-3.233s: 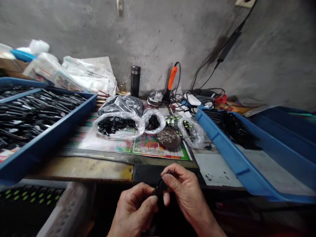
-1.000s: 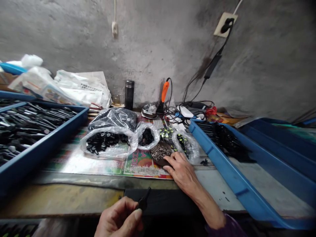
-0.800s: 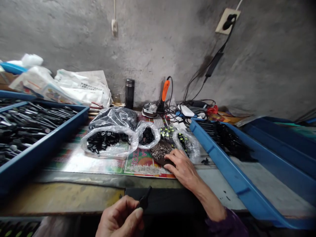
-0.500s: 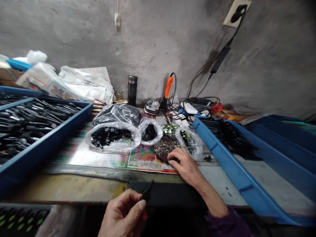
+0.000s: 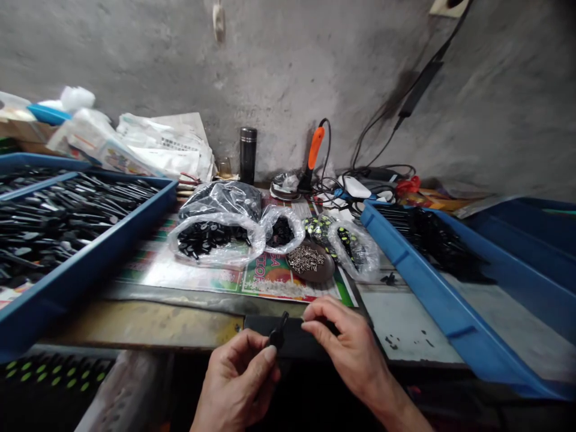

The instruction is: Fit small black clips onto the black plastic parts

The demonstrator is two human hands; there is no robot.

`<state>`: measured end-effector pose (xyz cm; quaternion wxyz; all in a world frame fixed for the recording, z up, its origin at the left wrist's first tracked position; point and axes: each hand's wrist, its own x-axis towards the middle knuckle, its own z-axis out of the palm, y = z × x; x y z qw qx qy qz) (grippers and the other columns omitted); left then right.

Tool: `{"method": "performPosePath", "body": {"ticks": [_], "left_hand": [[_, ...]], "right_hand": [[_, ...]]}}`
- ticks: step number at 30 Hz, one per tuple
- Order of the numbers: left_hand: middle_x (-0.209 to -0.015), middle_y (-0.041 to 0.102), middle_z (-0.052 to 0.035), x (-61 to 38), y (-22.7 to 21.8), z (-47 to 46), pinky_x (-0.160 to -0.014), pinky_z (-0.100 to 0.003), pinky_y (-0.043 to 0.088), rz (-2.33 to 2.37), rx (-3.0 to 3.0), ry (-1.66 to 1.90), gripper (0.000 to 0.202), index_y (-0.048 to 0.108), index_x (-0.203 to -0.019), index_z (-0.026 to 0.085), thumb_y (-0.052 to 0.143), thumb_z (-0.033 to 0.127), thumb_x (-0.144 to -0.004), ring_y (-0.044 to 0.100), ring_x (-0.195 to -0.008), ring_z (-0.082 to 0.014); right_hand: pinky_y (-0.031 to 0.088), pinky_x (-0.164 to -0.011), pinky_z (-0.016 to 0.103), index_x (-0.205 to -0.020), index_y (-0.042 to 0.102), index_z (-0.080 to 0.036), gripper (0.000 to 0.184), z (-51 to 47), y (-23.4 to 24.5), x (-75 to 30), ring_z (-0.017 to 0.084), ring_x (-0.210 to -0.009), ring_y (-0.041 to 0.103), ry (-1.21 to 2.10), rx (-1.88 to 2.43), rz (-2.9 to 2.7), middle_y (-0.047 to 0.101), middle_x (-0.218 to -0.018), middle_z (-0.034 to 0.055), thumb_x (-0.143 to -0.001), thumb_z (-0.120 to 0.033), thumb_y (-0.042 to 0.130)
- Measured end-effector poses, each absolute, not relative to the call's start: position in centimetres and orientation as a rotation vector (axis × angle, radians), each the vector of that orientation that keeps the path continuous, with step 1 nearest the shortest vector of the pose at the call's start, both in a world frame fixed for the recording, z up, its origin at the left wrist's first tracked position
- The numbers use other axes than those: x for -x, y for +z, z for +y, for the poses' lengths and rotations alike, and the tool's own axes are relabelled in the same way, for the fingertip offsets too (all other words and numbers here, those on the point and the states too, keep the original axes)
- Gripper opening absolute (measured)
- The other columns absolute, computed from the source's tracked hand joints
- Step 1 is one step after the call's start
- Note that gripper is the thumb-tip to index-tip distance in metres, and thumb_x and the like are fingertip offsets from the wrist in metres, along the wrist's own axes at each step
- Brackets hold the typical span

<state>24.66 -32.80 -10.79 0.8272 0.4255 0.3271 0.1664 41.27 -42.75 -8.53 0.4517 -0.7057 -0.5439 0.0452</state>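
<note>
Between its thumb and index finger, my left hand (image 5: 245,381) pinches a small black plastic part (image 5: 278,335), round at the base with a thin stem pointing up. My right hand (image 5: 348,342) is just to the right of it, thumb and index finger pressed together. Whatever sits at those fingertips is too small to name. Behind the hands, a round brown dish (image 5: 321,271) holds a heap of small metal screws (image 5: 306,258). Clear plastic bags of black parts (image 5: 211,240) stand left of the dish, and a bag with black and yellow-green parts (image 5: 346,246) stands right of it.
A blue tray (image 5: 148,225) full of long black pieces lies at left, another blue tray (image 5: 416,300) with black pieces at right. An orange-handled tool (image 5: 315,147), a black flask (image 5: 248,155) and tangled cables stand by the wall. White granules (image 5: 279,288) lie on the printed sheet.
My right hand has left the dish of screws and come back toward my left hand, fingertips pinched. My left hand still holds the black part. The whole view has shifted slightly.
</note>
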Motion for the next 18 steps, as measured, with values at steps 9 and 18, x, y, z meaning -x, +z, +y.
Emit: {"method": "performPosePath", "body": {"ticks": [9,18], "left_hand": [[-0.055,0.06,0.0032,-24.4,-10.7,-33.3,-0.035,-0.013,0.027,0.703,-0.944,0.409,0.047,0.064,-0.076,0.015,0.086,0.054,-0.062,0.038,-0.037,-0.0016],[-0.055,0.051,0.0041,-23.8,-11.4,-33.5,-0.04,-0.015,0.029,0.688,-1.099,0.461,0.045,0.066,-0.078,0.014,0.079,0.056,-0.07,0.037,-0.044,-0.0046]], "right_hand": [[0.043,-0.066,0.023,-0.081,0.057,-0.019,0.016,-43.2,-9.1,-37.2,0.014,-0.074,0.056,0.117,1.64,-1.375,0.057,-0.078,0.0002,-0.095,-0.014,0.053],[0.043,-0.066,0.025,-0.083,0.055,-0.019,0.019,-43.0,-9.7,-35.9,0.016,-0.073,0.054,-0.007,1.647,-1.437,0.057,-0.078,0.0017,-0.099,-0.012,0.048]]}}
